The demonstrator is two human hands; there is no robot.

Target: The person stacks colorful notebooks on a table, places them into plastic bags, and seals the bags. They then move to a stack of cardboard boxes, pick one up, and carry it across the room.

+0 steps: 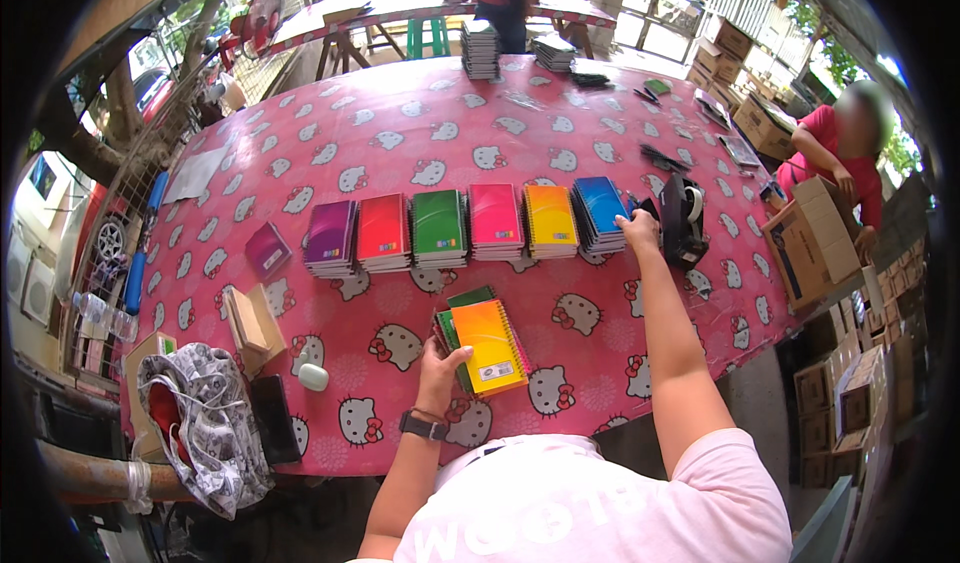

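My left hand [437,373] is closed round the left edge of a small bunch of spiral notebooks, held low over the table near my body. A yellow notebook [486,348] lies on top of the bunch, with green and pink ones partly showing beneath. My right arm reaches out to the stack of blue notebooks [600,206], and my right hand [641,229] pinches the right edge of the top one. Left of it, in a row, stand stacks of yellow [552,216], pink [495,215], green [438,223], red [383,228] and purple notebooks [330,233].
A black tape dispenser [684,220] stands just right of my right hand. A loose purple notebook [267,250], a wooden holder [255,325], a pale green case [313,375] and a patterned cloth bag [205,423] lie leftward. A co-worker [835,153] handles a cardboard box [815,238] at right.
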